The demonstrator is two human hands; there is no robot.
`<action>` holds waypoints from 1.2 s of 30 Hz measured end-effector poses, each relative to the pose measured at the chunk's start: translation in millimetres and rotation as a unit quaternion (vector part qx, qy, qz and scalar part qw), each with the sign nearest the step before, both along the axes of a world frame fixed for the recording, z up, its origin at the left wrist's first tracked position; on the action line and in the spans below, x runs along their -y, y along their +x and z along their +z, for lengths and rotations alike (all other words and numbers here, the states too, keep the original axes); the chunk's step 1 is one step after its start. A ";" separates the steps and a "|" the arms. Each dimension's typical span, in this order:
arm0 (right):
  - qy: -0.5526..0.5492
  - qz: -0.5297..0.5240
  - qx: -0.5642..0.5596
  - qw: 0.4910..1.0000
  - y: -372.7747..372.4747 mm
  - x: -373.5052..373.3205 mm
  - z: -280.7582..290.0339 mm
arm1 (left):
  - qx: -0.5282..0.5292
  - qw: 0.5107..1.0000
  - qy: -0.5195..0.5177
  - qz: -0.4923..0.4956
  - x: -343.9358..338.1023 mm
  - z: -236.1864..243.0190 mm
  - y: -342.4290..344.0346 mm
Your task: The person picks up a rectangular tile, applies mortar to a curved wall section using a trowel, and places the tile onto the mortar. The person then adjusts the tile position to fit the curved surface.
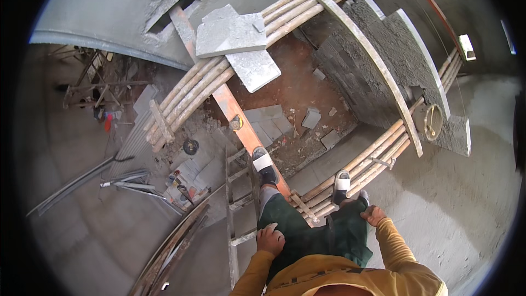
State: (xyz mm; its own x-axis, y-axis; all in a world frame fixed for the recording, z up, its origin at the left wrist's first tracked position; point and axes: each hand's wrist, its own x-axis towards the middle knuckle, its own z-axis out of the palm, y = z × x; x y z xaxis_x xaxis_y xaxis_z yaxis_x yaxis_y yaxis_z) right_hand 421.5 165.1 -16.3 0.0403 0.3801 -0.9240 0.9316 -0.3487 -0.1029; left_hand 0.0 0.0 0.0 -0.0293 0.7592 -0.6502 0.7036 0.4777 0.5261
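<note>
The dark green trousers cover both bent legs at the lower middle, loose and creased. The right hand pinches their cloth near the right knee, fingers curled tight; the left hand lies on the left thigh, fingers bent, though whether it grips the cloth I cannot tell. The yellow shirt carries dark marks too foreshortened to read. Below the knees, the left shoe, dark with a white band, stands on an orange plank near a yellow-and-black tape measure; the right shoe rests on bundled poles. Farther out, pale grey blocks lie across other poles.
</note>
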 end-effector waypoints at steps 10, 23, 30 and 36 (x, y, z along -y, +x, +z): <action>0.190 -0.080 -0.192 0.960 -151.1 -201.4 -214.8 | -0.058 0.942 0.207 0.257 -109.8 -210.5 -91.1; 0.317 -0.128 -0.327 0.881 -346.2 -409.2 -370.8 | -0.277 0.905 0.207 0.247 -274.8 -460.5 -316.0; 0.411 -0.096 -0.297 0.857 -424.9 -487.1 -382.8 | -0.287 0.901 0.210 0.248 -340.2 -505.8 -386.7; 0.478 0.007 -0.245 0.844 -465.2 -518.3 -387.5 | -0.303 0.931 0.091 0.180 -376.9 -537.2 -424.8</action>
